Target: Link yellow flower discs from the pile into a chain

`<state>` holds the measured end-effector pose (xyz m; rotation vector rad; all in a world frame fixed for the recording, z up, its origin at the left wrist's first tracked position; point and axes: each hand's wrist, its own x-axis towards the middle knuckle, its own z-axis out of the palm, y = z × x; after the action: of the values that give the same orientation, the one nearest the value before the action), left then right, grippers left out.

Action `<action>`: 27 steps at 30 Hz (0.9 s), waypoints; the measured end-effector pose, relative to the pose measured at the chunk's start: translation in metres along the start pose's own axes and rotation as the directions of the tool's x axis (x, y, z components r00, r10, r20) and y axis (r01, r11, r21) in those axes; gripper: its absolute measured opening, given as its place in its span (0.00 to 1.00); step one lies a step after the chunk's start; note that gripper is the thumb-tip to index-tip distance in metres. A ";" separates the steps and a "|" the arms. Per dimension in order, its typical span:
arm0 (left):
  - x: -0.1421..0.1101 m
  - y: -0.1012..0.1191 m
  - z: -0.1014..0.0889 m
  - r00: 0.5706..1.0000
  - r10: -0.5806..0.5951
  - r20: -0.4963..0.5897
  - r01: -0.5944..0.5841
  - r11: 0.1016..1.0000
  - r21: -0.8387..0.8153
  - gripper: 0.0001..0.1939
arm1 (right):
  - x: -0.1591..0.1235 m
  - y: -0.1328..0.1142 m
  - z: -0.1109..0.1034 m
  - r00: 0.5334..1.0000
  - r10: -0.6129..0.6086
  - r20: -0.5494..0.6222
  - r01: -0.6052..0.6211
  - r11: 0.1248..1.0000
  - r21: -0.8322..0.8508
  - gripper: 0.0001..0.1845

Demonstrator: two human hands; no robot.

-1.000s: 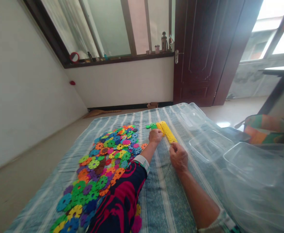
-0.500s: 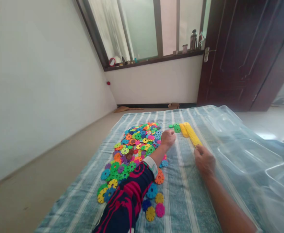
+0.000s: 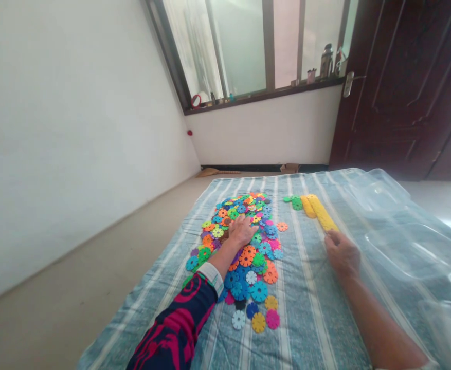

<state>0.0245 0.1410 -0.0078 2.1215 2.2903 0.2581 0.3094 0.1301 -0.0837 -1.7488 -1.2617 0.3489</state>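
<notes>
A heap of colourful snowflake discs (image 3: 244,246) lies on a blue striped blanket (image 3: 306,308). My left hand (image 3: 241,230) rests on the heap with fingers spread flat over the discs. Farther right, a long yellow stack of joined discs (image 3: 323,216) lies on the blanket beside a shorter orange-yellow stack (image 3: 307,205) and a few green discs (image 3: 294,201). My right hand (image 3: 341,252) is at the near end of the long yellow stack, fingers curled against it.
Clear plastic containers (image 3: 410,241) lie along the blanket's right side. A white wall stands on the left, a windowsill (image 3: 264,95) with small bottles at the back, and a dark wooden door (image 3: 402,87) at the right.
My left hand moved from near the yellow stacks leftwards onto the disc heap and opened flat. The view swung left. My right hand stayed at the yellow stack's near end.
</notes>
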 end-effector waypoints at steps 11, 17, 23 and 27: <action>-0.046 -0.023 0.000 0.993 0.112 0.045 -0.111 0.994 -0.022 0.18 | 0.001 0.000 0.000 1.000 -0.012 0.010 0.012 1.000 -0.023 0.22; -0.058 -0.030 -0.009 0.994 0.100 0.033 -0.099 0.995 -0.032 0.15 | 0.001 -0.001 -0.002 1.000 -0.015 0.012 0.015 0.999 -0.029 0.21; -0.061 -0.036 -0.007 0.996 0.091 0.013 -0.090 0.994 -0.055 0.15 | 0.001 -0.003 -0.003 1.000 -0.012 0.018 0.013 1.000 -0.021 0.21; -0.057 -0.041 -0.002 0.997 0.080 -0.001 -0.079 0.994 -0.076 0.16 | 0.001 -0.006 -0.005 0.999 0.013 0.030 -0.013 1.000 -0.014 0.22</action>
<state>-0.0121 0.0815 -0.0168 2.1773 2.1609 0.3386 0.3095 0.1281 -0.0757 -1.7700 -1.2772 0.3763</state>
